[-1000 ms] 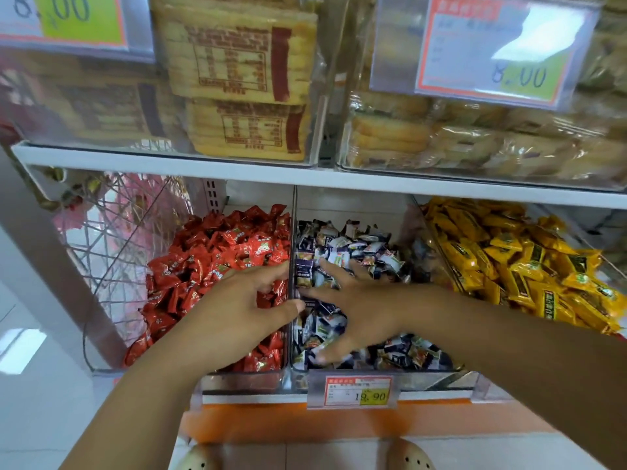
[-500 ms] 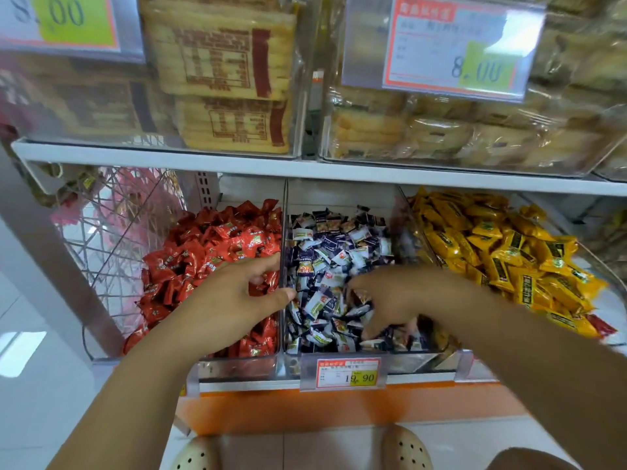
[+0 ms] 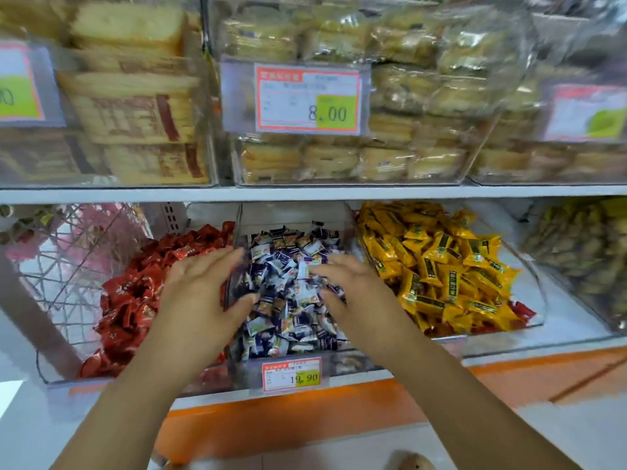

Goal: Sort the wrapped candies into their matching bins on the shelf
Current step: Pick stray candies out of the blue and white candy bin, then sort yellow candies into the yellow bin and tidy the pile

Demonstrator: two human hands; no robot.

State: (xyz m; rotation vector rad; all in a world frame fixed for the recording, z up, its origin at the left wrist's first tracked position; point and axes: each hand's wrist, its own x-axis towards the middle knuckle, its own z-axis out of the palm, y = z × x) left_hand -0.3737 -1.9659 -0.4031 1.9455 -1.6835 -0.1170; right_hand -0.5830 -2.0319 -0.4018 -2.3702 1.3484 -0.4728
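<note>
Three clear bins stand side by side on the lower shelf. The left one holds red candies (image 3: 135, 293), the middle one blue-and-white candies (image 3: 291, 300), the right one yellow candies (image 3: 441, 266). My left hand (image 3: 200, 296) hovers palm down over the divider between the red and middle bins, fingers spread and straight. On the right side of the blue-and-white pile lies my right hand (image 3: 353, 293), also palm down with fingers stretched out. Neither hand visibly holds a candy. A few red wrappers (image 3: 522, 310) lie at the front right of the yellow bin.
A price tag (image 3: 291, 374) reading 19.90 hangs on the middle bin's front. The upper shelf (image 3: 305, 193) carries clear boxes of packaged pastries with an 8.00 tag (image 3: 308, 100). A wire basket (image 3: 68, 266) stands at far left, and a bin of greenish sweets (image 3: 583, 245) at far right.
My right hand pulled back from reaching across the blue-and-white pile and now lies flat on its right side. The view shifted up and right; my left hand stays by the divider.
</note>
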